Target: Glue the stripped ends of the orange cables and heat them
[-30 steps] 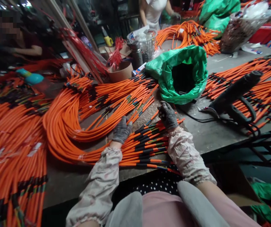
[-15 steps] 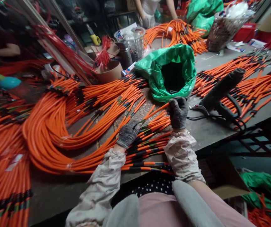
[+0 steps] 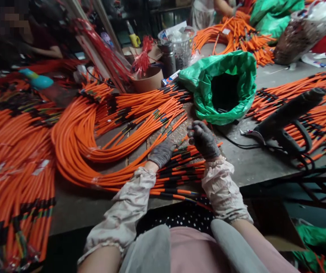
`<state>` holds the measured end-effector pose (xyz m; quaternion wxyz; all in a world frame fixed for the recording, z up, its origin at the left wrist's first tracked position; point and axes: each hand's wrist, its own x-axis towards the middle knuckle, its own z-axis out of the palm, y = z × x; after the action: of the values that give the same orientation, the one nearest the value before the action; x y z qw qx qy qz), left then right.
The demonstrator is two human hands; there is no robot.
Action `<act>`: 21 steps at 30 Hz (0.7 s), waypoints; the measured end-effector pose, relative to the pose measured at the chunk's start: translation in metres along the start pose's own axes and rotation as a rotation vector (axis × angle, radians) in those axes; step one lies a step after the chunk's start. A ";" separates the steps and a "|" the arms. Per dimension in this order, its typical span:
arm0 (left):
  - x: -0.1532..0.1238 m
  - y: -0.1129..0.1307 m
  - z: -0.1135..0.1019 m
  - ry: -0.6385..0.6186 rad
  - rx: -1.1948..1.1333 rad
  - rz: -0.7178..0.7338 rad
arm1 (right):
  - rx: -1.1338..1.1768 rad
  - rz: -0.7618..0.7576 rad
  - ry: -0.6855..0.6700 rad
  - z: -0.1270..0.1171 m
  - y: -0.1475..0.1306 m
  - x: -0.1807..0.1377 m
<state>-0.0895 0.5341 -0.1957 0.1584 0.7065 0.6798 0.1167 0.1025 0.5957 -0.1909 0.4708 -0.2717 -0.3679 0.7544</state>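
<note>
Both of my hands wear dark grey gloves over pale sleeve covers. My left hand [image 3: 162, 152] rests curled on a bundle of orange cables with black sleeved ends [image 3: 180, 172] at the table's near edge. My right hand [image 3: 204, 139] is closed just above the same bundle, its fingers pinched round one cable end. The cable ends fan out toward a green plastic bag [image 3: 222, 87] with a dark open mouth.
Big looped bundles of orange cable [image 3: 77, 144] fill the left of the grey table [image 3: 253, 159]. A black heat gun [image 3: 290, 113] stands at the right on more cables. A cardboard tub [image 3: 148, 79] and a mesh basket [image 3: 181, 47] stand behind. Other people work at the far side.
My right hand has come back from beside the green bag toward the bundle and turned its palm leftward. My left hand stays on the cables. The view has swung slightly.
</note>
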 end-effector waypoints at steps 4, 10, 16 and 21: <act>-0.013 -0.026 0.000 -0.015 0.019 -0.001 | 0.165 0.135 0.182 -0.011 0.002 0.020; -0.008 -0.077 -0.016 -0.016 0.275 -0.324 | 0.227 0.167 0.266 -0.013 0.013 0.028; -0.012 -0.066 -0.003 0.191 -0.021 -0.175 | 0.247 -0.168 0.256 -0.008 0.020 0.027; -0.017 -0.047 0.007 0.131 -0.209 -0.046 | 0.386 -0.301 0.324 -0.015 0.012 0.029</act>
<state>-0.1308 0.5177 -0.2188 0.1891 0.6612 0.6888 0.2294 0.0955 0.6230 -0.2110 0.6731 -0.2362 -0.1739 0.6789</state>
